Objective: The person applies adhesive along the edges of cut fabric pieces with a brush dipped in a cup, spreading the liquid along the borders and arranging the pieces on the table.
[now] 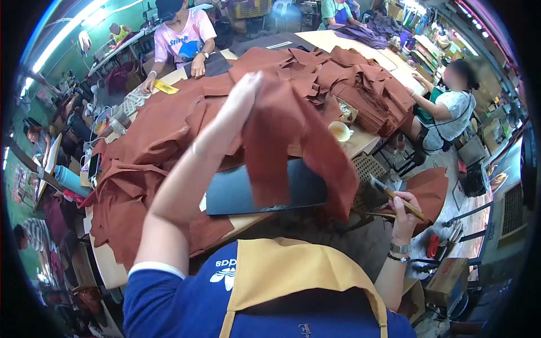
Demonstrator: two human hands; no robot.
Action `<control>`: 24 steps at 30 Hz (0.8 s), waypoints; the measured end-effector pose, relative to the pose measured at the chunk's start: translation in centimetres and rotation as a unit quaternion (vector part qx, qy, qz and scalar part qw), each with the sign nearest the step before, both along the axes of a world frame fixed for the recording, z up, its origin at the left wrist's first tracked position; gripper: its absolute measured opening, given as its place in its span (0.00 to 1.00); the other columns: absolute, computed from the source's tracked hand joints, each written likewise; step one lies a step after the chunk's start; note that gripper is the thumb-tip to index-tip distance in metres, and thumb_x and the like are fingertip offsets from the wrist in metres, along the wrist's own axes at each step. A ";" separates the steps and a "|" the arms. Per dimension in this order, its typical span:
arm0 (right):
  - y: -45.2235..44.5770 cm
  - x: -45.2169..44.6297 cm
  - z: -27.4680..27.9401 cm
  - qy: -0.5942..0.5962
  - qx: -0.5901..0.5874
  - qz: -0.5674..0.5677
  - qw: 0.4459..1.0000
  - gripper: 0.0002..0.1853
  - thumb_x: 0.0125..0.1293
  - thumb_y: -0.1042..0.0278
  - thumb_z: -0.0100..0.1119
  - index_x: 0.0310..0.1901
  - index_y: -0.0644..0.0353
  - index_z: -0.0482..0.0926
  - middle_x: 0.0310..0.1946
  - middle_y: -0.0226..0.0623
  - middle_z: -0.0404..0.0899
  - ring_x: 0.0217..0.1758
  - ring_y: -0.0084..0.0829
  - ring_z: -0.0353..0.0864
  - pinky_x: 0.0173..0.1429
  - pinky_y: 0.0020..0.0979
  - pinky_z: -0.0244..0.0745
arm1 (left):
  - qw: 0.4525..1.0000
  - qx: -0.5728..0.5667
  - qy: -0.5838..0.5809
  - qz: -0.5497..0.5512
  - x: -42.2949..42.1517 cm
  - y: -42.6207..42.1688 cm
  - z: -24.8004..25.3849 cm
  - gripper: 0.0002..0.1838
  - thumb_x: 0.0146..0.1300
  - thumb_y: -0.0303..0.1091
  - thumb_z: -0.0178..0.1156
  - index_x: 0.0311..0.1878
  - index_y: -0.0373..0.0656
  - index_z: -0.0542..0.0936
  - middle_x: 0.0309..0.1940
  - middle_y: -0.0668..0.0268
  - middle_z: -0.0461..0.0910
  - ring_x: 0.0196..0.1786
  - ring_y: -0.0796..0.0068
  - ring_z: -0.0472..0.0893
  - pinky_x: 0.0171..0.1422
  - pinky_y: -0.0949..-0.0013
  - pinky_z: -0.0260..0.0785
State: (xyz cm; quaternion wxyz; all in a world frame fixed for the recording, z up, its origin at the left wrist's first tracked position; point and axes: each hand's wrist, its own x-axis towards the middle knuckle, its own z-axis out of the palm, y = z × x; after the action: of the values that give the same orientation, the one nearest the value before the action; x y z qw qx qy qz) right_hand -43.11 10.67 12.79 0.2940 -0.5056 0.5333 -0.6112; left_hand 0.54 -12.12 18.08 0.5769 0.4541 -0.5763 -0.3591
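Note:
A reddish-brown fabric piece hangs from my left hand, which is raised over the table with its fingers closed on the cloth's upper edge, somewhat blurred. Beneath the hanging cloth lies a dark flat board at the table's near edge. Off to the right, my right hand is closed around the wooden handle of a brush, whose tip points up and left. More brown cloth lies beyond that hand. A large heap of brown fabric spreads over the table.
A light cup stands near the table's right edge, beside a woven rattan seat. A person in a pink shirt touches the table's far left side. Another person sits at the right. A blue bottle is at the left.

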 end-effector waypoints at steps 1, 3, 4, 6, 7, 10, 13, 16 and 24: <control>0.1 -0.6 -0.1 -0.022 -0.007 -0.018 1.000 0.05 0.67 0.76 0.63 0.42 0.66 0.82 0.38 0.30 0.82 0.41 0.22 0.83 0.47 0.22 0.77 | 0.998 -0.030 -0.053 0.011 0.8 -6.0 0.0 0.24 0.78 0.48 0.46 0.55 0.34 0.78 0.51 0.58 0.80 0.55 0.68 0.75 0.66 0.64 0.64; 0.2 -2.1 -0.6 -0.014 0.000 -0.035 0.999 0.05 0.67 0.75 0.63 0.42 0.65 0.82 0.40 0.30 0.81 0.43 0.22 0.81 0.50 0.23 0.76 | 0.996 0.045 0.058 0.045 1.4 -10.3 7.8 0.21 0.79 0.48 0.46 0.53 0.41 0.80 0.46 0.64 0.83 0.49 0.68 0.84 0.53 0.68 0.78; 0.2 -2.8 -1.1 -0.002 -0.004 -0.039 0.999 0.05 0.67 0.75 0.63 0.42 0.65 0.82 0.40 0.30 0.81 0.43 0.22 0.81 0.50 0.24 0.76 | 0.984 0.067 0.076 0.148 -0.7 -5.8 13.9 0.24 0.78 0.49 0.48 0.64 0.40 0.70 0.46 0.60 0.82 0.50 0.64 0.84 0.51 0.63 0.80; 0.6 -3.5 -1.5 0.003 -0.007 -0.045 0.999 0.05 0.67 0.74 0.64 0.42 0.65 0.82 0.40 0.29 0.81 0.45 0.21 0.79 0.53 0.24 0.75 | 0.948 -0.017 0.251 0.196 0.3 -5.4 19.9 0.23 0.77 0.49 0.47 0.61 0.39 0.72 0.48 0.56 0.81 0.49 0.59 0.82 0.52 0.59 0.77; 0.7 -3.7 -1.6 0.002 -0.009 -0.050 0.999 0.05 0.67 0.74 0.64 0.43 0.65 0.82 0.40 0.30 0.81 0.45 0.21 0.79 0.53 0.24 0.75 | 0.915 -0.059 0.334 0.217 0.6 -5.6 21.1 0.22 0.77 0.49 0.47 0.59 0.39 0.74 0.49 0.54 0.81 0.49 0.57 0.81 0.53 0.56 0.75; 1.3 -4.0 -2.1 -0.009 -0.009 -0.060 0.998 0.06 0.68 0.75 0.63 0.43 0.65 0.82 0.41 0.30 0.81 0.45 0.22 0.80 0.51 0.24 0.78 | 0.813 -0.250 0.348 0.393 -0.4 -5.4 20.7 0.27 0.77 0.49 0.49 0.68 0.40 0.62 0.50 0.55 0.80 0.49 0.60 0.83 0.51 0.57 0.80; 1.4 -4.3 -2.6 -0.028 -0.007 -0.056 0.998 0.06 0.68 0.75 0.63 0.44 0.66 0.81 0.41 0.30 0.81 0.44 0.22 0.81 0.50 0.24 0.80 | 0.822 -0.279 0.353 0.349 3.8 -6.9 13.6 0.26 0.78 0.44 0.48 0.69 0.36 0.61 0.55 0.53 0.77 0.52 0.61 0.83 0.53 0.59 0.80; 1.1 -4.3 -3.0 -0.021 -0.004 -0.055 0.998 0.06 0.69 0.75 0.63 0.45 0.66 0.81 0.41 0.31 0.81 0.42 0.21 0.82 0.50 0.23 0.81 | 0.815 -0.187 0.261 0.483 5.4 -9.8 1.0 0.21 0.80 0.36 0.45 0.66 0.29 0.64 0.61 0.50 0.74 0.60 0.64 0.77 0.65 0.63 0.71; -1.8 -2.5 -2.7 0.010 0.035 -0.001 0.999 0.09 0.71 0.71 0.63 0.48 0.66 0.81 0.44 0.34 0.82 0.46 0.24 0.83 0.51 0.25 0.81 | 0.922 0.107 0.115 0.354 1.1 -2.1 -19.4 0.24 0.77 0.49 0.53 0.62 0.40 0.64 0.55 0.57 0.73 0.50 0.69 0.79 0.39 0.67 0.79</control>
State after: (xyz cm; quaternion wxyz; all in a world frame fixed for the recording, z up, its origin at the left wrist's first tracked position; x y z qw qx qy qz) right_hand -45.62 8.86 10.05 0.3057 -0.5007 0.5573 -0.5875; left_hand 1.62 -14.21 -1.32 0.6768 0.6427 -0.2660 -0.2411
